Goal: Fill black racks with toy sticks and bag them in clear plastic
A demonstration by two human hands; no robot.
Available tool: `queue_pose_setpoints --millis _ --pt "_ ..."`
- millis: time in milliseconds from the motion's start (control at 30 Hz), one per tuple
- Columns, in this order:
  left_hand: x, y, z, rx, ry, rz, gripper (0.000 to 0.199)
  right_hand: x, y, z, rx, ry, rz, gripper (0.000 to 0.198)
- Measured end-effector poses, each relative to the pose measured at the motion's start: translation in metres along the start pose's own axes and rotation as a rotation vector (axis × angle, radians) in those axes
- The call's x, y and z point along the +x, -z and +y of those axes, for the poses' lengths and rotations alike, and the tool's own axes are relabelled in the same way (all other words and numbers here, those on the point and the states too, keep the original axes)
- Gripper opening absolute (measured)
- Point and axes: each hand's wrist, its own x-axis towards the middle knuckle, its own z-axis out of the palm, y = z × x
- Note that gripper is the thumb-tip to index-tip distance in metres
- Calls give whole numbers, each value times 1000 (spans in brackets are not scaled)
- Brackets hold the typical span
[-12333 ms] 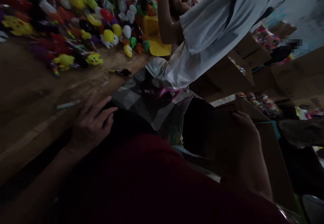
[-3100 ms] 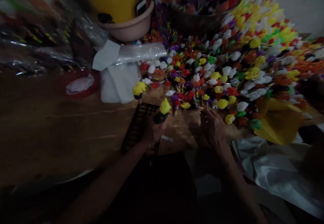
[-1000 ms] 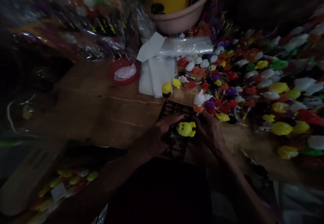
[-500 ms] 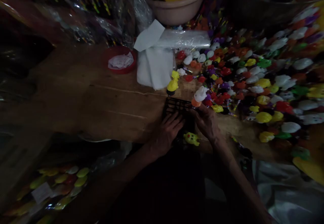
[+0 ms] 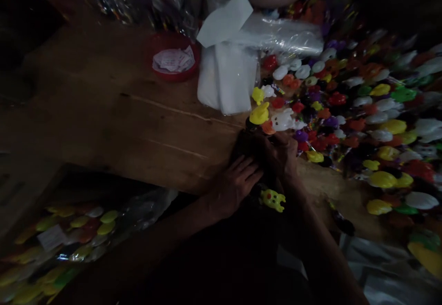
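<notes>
My left hand (image 5: 241, 181) lies with outstretched fingers on a dark rack (image 5: 243, 146); in this dim light its grid hardly shows. My right hand (image 5: 283, 153) is closed at the rack's far right corner, its fingertips partly hidden. Just beyond those fingers is a small plastic animal toy (image 5: 282, 120), white above and orange at its base, which the hand grips low down. A yellow animal toy (image 5: 258, 114) on a dark base stands at the rack's far edge. Close to my left wrist, a yellow-green toy (image 5: 273, 199) with a face sticks out at the near side.
Colourful plastic toys (image 5: 383, 125) pile up across the right of the wooden table (image 5: 113, 125). Clear plastic bags (image 5: 228, 79) and a red bowl (image 5: 172, 74) of paper slips lie beyond my hands. At lower left, a bag (image 5: 86, 231) holds more coloured pieces.
My right hand has moved the white and orange toy inward, close beside the yellow toy at the rack's far edge. My left hand stays on the rack. The camera view has shifted.
</notes>
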Motion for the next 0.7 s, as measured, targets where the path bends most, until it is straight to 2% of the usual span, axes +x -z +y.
queue_pose_setpoints --millis 100,233,367,533,700 --pt "0 0 1 13 6 30 38 -7 2 -2 -65 -19 36 17" --pt "1 0 1 -9 15 37 38 -9 3 -1 -13 -66 118 15" --pt "1 2 2 -19 26 22 39 -6 4 3 9 -69 97 12" --pt "1 2 -1 6 24 -29 41 -4 3 9 -170 -20 76 15" --pt "-6 2 -2 5 -47 20 42 -8 -1 8 -363 98 22 19"
